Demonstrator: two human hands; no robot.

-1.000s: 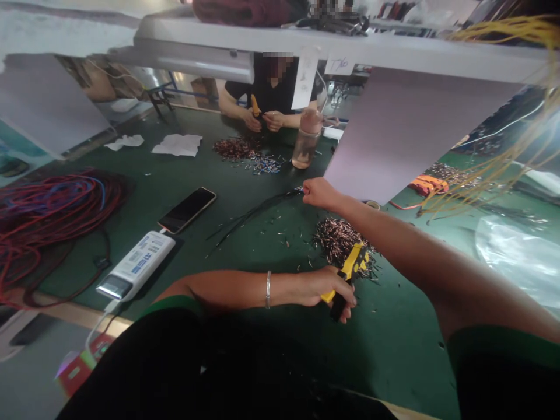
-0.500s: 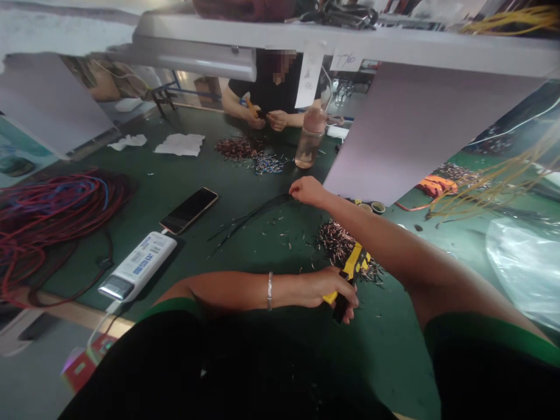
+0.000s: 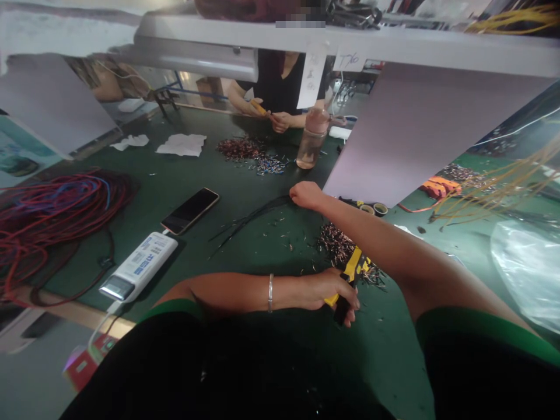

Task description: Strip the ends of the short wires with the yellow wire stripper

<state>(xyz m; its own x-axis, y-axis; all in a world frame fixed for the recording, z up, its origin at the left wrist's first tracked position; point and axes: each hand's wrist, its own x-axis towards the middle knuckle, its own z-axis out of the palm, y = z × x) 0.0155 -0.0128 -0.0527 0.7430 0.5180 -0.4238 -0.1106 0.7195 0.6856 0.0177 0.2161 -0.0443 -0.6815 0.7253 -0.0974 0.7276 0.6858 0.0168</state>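
Note:
My left hand (image 3: pixel 335 291), with a silver bangle on the wrist, is wrapped round the handles of a yellow and black wire stripper (image 3: pixel 355 265). The tool's head points up and away, beside a heap of short copper-and-dark wire scraps (image 3: pixel 335 242). Farther forward, my right hand (image 3: pixel 306 195) is closed on the end of a thin bundle of black wires (image 3: pixel 251 217). From these fingers the bundle trails left and toward me across the green tabletop (image 3: pixel 245 256). My right forearm passes above the scraps.
A phone (image 3: pixel 190 210) is cabled to a white power bank (image 3: pixel 139 265). Red and blue cable coils (image 3: pixel 56 204) lie left. Ahead stand a bottle (image 3: pixel 311 140) and more scraps (image 3: pixel 249 153); a co-worker's hands (image 3: pixel 271 116) hold a yellow-handled tool. A panel (image 3: pixel 420 128) rises right, under a shelf (image 3: pixel 271 35).
My hands keep nearly the same places and grips. The view shifts slightly. Across the table, the co-worker's yellow-handled tool has tilted and moved toward their other hand.

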